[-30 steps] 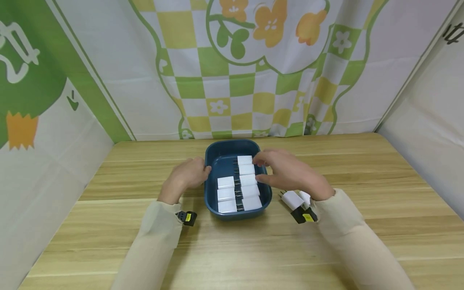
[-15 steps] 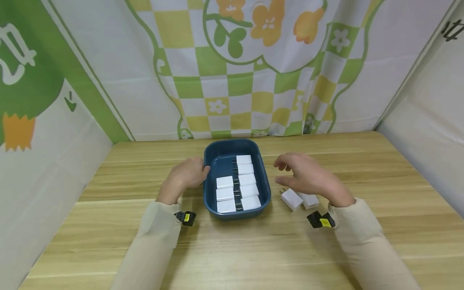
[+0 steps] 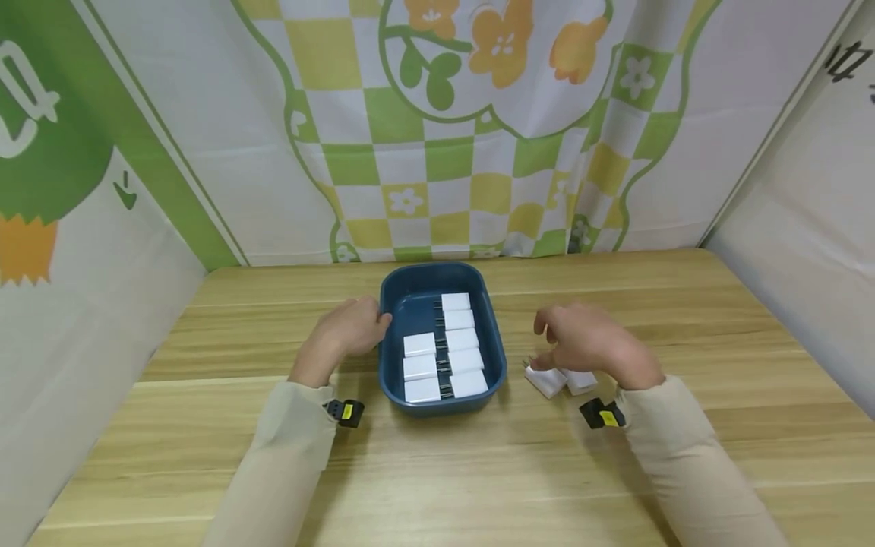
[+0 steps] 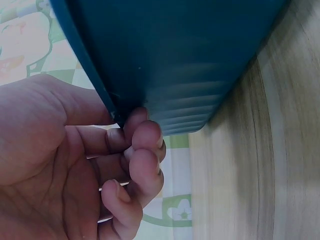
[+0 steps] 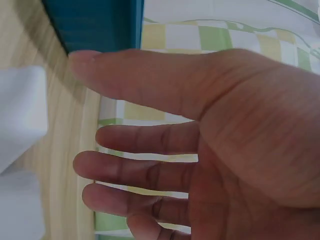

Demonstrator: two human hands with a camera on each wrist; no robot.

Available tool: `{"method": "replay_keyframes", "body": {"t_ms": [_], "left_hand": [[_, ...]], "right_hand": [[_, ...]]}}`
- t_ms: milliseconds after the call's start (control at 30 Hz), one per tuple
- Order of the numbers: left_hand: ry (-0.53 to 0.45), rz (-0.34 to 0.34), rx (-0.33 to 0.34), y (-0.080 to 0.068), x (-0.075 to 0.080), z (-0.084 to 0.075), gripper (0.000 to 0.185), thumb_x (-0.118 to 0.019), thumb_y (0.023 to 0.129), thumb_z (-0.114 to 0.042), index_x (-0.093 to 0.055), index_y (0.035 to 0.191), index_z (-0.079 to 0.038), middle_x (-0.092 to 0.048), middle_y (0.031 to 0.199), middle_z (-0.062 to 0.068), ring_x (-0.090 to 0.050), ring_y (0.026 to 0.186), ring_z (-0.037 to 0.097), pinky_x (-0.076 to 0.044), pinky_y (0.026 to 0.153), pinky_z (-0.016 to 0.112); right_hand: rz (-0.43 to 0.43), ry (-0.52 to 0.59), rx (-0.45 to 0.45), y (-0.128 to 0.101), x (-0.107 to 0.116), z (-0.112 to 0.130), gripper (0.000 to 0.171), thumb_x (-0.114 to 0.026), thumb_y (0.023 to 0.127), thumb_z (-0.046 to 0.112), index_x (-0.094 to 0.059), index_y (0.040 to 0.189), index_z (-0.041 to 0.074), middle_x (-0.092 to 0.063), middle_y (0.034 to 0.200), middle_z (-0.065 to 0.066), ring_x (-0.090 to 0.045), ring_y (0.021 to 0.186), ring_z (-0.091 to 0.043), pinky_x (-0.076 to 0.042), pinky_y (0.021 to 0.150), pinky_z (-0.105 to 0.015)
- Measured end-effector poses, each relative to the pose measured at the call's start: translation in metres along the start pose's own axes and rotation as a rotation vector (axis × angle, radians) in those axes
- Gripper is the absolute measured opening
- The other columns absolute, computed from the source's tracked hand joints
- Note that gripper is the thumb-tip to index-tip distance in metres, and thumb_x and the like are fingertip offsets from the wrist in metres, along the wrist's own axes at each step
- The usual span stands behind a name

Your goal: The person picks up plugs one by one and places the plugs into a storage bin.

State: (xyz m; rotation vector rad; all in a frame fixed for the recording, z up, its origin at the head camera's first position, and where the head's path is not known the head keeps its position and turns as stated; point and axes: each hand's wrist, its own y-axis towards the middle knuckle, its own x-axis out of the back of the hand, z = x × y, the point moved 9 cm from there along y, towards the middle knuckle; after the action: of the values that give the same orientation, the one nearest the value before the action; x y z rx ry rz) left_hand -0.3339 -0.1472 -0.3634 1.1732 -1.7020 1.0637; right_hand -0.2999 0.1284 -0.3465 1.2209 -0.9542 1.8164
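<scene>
A dark blue plastic bin (image 3: 413, 313) stands on the table, its outer wall (image 4: 170, 55) filling the top of the left wrist view. My left hand (image 3: 345, 334) pinches its left rim between thumb and curled fingers. Inside, white plug-in chargers lie in two columns: three on the left (image 3: 420, 368), several on the right (image 3: 464, 359), prongs toward the middle. Right of the bin, my right hand (image 3: 588, 342) hovers with relaxed fingers and nothing held. Its thumb overlaps the nearer of two loose chargers (image 3: 544, 383) in the head view; the other charger (image 3: 580, 382) lies beside it.
The wooden table (image 3: 437, 486) runs back to a checked, flower-printed curtain (image 3: 403, 167). White cloth panels close off the left (image 3: 102, 304) and right (image 3: 807, 197) sides. Black wrist cameras sit at the left (image 3: 347, 412) and right (image 3: 603, 414) cuffs.
My right hand has left the bin's right side and moved right, then lowered toward the two loose chargers. My left hand keeps its hold on the rim.
</scene>
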Motion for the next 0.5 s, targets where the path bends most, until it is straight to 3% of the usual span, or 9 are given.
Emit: {"method": "replay_keyframes", "body": {"t_ms": [267, 500], "left_hand": [[0.015, -0.003, 0.0, 0.0, 0.0, 0.001, 0.038, -0.046, 0.107, -0.024, -0.061, 0.077, -0.007, -0.051, 0.065, 0.004, -0.052, 0.06, 0.02, -0.041, 0.057, 0.033], [0.016, -0.008, -0.003, 0.0, 0.001, 0.001, 0.039, -0.046, 0.107, -0.024, -0.059, 0.075, -0.008, -0.05, 0.063, 0.004, -0.051, 0.059, 0.02, -0.041, 0.057, 0.034]], "right_hand": [[0.098, -0.046, -0.087, 0.006, -0.018, -0.008, 0.058, -0.087, 0.079, 0.039, -0.066, 0.117, 0.001, -0.066, 0.097, -0.004, -0.062, 0.088, -0.022, -0.051, 0.079, -0.045], [0.118, -0.044, -0.125, 0.008, -0.026, -0.009, 0.043, -0.09, 0.075, 0.039, -0.07, 0.094, 0.005, -0.065, 0.085, 0.0, -0.058, 0.074, -0.018, -0.049, 0.066, -0.036]]}}
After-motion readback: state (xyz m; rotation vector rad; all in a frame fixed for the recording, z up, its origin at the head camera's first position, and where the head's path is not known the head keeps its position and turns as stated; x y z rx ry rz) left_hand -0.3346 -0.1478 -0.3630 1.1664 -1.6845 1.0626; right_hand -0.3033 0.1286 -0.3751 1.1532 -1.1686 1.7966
